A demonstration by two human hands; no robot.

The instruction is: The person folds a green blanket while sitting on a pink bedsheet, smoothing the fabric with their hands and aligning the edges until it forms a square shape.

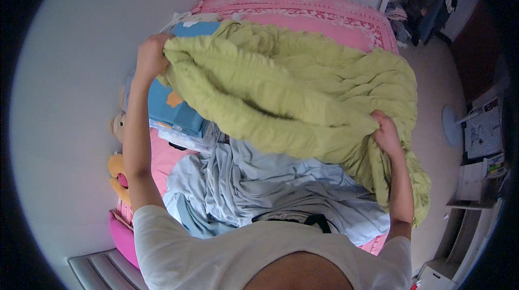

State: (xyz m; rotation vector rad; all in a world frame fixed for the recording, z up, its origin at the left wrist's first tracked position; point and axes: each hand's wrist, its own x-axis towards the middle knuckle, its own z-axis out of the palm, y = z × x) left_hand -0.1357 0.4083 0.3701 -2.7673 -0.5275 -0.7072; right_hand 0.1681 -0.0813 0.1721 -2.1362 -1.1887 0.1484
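A large yellow-green ruffled fabric cover (259, 87) stretches between my two hands over the bed. My left hand (153, 55) grips its upper left corner, raised near the wall side. Lower on the right, my right hand (386, 132) is closed on the cover's edge, and a gathered part hangs below it. Under and in front of the cover lies a crumpled light blue-grey sheet (251, 184). Folded blue fabric (174, 107) with an orange shape sits beneath the cover's left end, on top of clear plastic packaging (188, 138). The rest of the cover lies bunched towards the bed's far end.
A pink patterned bedspread (324, 16) covers the bed. Along the left wall are a plush toy (118, 126), an orange neck pillow (117, 172) and a magenta cushion (125, 239). A padded grey headboard (103, 271) is lower left. At right stand a desk (482, 136) and shelves (458, 233).
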